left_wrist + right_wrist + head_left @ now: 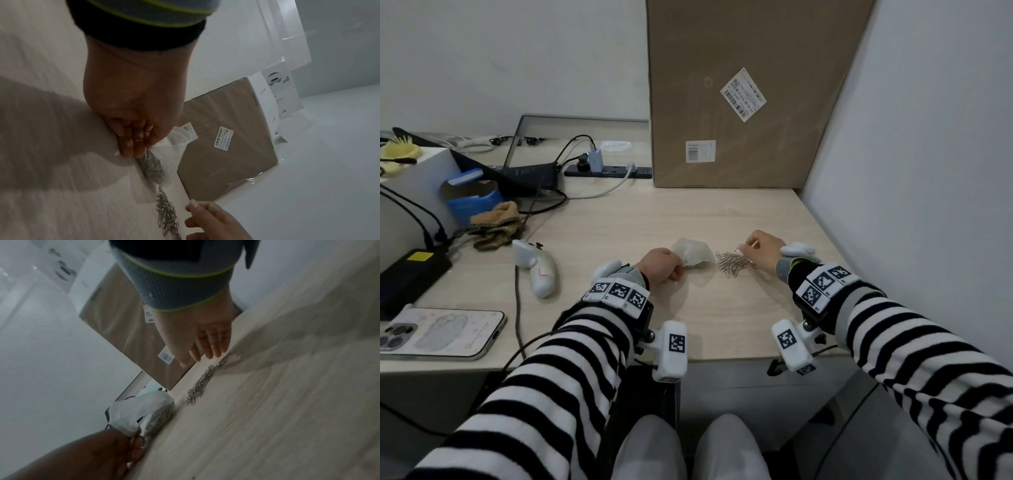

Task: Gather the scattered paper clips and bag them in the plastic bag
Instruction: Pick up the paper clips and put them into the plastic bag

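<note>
**Paper clips, partly bagged**

Our left hand (661, 264) pinches the plastic bag (693, 253) by its crumpled mouth; clips already show inside, just beyond our fingers. Our right hand (764, 249) hovers slack, holding nothing we can see, over the paper clips (732, 262), a silver heap between both hands. We judge roughly half remains.

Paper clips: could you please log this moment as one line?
left hand holds bag | right hand open over clips | some clips bagged
</note>
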`<state>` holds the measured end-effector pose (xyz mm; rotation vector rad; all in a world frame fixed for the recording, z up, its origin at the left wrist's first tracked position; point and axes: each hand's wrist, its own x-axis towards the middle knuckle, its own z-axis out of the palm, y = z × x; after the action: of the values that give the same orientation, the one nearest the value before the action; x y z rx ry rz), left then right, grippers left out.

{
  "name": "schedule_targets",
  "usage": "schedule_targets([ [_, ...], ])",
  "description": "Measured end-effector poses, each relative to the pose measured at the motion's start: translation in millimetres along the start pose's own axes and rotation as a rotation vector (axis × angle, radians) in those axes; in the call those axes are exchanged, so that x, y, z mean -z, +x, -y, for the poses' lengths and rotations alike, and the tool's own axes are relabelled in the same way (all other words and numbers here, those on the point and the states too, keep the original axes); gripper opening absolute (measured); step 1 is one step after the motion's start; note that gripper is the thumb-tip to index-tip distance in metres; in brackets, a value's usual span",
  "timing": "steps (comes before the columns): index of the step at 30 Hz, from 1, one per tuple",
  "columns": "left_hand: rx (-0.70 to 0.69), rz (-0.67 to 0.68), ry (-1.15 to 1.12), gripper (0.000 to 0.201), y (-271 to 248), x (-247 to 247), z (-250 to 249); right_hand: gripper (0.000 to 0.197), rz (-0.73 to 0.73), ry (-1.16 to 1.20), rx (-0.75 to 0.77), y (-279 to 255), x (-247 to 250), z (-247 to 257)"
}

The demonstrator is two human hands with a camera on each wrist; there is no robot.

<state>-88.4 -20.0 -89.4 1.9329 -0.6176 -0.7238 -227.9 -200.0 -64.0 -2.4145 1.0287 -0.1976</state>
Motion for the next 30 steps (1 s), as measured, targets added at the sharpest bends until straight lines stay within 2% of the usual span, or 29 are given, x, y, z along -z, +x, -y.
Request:
schedule_targets([
  [2, -0.004, -0.005, 0.001, 0.031, 1, 0, 0, 0.06, 0.097, -0.217, 0.017, 5, 1, -5],
  [4, -0.01, -0.005, -0.002, 0.032, 2, -1, -1, 0.084, 0.186, -0.329, 0.026, 10, -2, -8],
  [7, -0.011, -0.002, -0.001, 0.032, 4, -3, 0, 0.095, 0.232, -0.38, 0.027, 17, -11, -8],
  [9, -0.011, -0.005, 0.001, 0.032, 4, -3, 0, 0.087, 0.235, -0.366, 0.029, 20, -16, -3],
  [13, -0.009, -0.004, -0.001, 0.03, 4, -2, 0, 0.052, 0.241, -0.284, 0.079, 23, -21, 9],
  [17, -0.009, 0.008, 0.012, 0.031, 5, -2, 0, 0.029, 0.224, -0.302, 0.137, 22, -21, 13],
  [24, -0.019, 0.004, 0.021, 0.033, 0, -2, -1, 0.025, 0.204, -0.296, 0.152, 16, -14, 17],
  [30, -0.015, -0.048, -0.002, 0.029, -6, -7, -5, 0.026, 0.087, -0.042, 0.012, 11, -9, 10],
])
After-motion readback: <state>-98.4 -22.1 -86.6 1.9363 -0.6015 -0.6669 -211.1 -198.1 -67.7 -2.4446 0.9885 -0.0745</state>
